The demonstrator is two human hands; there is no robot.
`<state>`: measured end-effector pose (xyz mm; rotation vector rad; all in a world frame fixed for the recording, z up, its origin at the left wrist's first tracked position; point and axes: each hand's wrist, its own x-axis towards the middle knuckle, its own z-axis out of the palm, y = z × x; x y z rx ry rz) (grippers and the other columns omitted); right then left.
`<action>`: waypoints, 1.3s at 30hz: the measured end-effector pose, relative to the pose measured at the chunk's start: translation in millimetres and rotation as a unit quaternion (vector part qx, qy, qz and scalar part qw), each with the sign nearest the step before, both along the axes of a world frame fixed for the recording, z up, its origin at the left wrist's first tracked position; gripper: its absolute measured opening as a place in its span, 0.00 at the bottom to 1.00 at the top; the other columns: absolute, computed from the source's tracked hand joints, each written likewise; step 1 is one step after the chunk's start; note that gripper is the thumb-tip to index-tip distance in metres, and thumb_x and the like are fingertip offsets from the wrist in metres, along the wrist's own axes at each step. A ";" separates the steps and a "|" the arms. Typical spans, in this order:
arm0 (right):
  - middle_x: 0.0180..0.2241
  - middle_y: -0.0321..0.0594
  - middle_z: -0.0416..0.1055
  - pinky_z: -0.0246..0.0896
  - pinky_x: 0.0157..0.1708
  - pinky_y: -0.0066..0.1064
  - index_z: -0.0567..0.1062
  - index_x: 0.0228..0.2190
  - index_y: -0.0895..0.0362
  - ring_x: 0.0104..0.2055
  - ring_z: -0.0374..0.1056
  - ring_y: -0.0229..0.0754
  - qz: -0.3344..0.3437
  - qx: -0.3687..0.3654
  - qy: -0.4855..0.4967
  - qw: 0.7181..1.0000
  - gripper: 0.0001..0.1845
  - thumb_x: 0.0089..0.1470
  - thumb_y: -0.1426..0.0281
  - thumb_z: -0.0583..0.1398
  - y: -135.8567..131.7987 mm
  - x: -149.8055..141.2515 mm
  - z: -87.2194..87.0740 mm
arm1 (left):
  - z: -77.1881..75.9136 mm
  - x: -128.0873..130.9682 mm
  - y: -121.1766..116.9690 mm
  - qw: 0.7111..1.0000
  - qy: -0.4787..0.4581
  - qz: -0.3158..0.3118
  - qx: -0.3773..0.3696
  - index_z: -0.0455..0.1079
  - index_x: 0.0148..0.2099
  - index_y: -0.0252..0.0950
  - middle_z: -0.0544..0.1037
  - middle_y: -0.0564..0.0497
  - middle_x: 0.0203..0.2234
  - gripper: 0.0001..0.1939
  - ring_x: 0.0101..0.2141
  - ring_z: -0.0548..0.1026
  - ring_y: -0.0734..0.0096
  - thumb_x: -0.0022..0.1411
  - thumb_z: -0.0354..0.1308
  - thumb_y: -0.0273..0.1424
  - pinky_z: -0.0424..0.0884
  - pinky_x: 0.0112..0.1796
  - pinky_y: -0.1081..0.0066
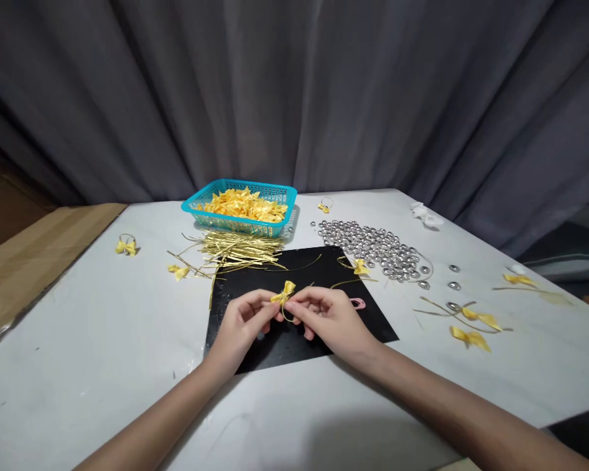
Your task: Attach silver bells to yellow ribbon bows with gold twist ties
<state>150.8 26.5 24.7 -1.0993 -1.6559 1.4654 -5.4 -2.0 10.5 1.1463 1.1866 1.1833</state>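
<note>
Over a black mat [255, 350], my left hand [245, 320] pinches a small yellow ribbon bow [288, 288] between thumb and forefinger. My right hand [328, 317] is closed at the bow's other side, its fingertips on a gold twist tie [286, 316] that curves below the bow. The two hands nearly touch each other. Part of the bow's middle is hidden by the fingertips. A pink loop-shaped piece [357, 303] lies on the mat beside my right hand, and another yellow bow [360, 266] rests at the mat's back right corner.
A turquoise basket [186, 208] of yellow bows stands at the back, with a pile of gold twist ties [243, 248] before it. Silver teardrop beads [373, 245] spread right of the mat. Loose bows [471, 337] lie at the right; cardboard [44, 255] borders the white table's left side.
</note>
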 end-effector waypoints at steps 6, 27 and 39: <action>0.20 0.33 0.66 0.56 0.16 0.21 0.73 0.26 0.61 0.17 0.59 0.27 0.002 -0.003 0.000 1.000 0.12 0.48 0.63 0.61 -0.9 -1.2 -0.4 | -1.2 -0.5 0.3 1.000 0.003 -0.012 0.022 0.71 0.28 0.34 0.71 0.53 0.21 0.11 0.22 0.64 0.77 0.55 0.58 0.37 0.61 0.24 0.76; 0.22 0.31 0.67 0.62 0.15 0.20 0.72 0.29 0.62 0.14 0.55 0.24 0.056 -0.190 0.072 0.977 0.14 0.44 0.64 0.64 -0.8 -1.7 -4.9 | 0.4 5.5 1.6 0.997 0.033 0.063 0.010 0.71 0.30 0.34 0.71 0.55 0.19 0.15 0.18 0.62 0.79 0.51 0.61 0.42 0.60 0.20 0.77; 0.20 0.32 0.63 0.47 0.12 0.16 0.74 0.25 0.63 0.15 0.48 0.24 0.094 -0.441 0.183 0.874 0.05 0.48 0.73 0.60 6.1 7.9 2.9 | 0.4 4.9 0.8 1.000 0.008 0.024 -0.003 0.70 0.29 0.34 0.69 0.56 0.18 0.15 0.17 0.61 0.80 0.51 0.61 0.43 0.57 0.20 0.77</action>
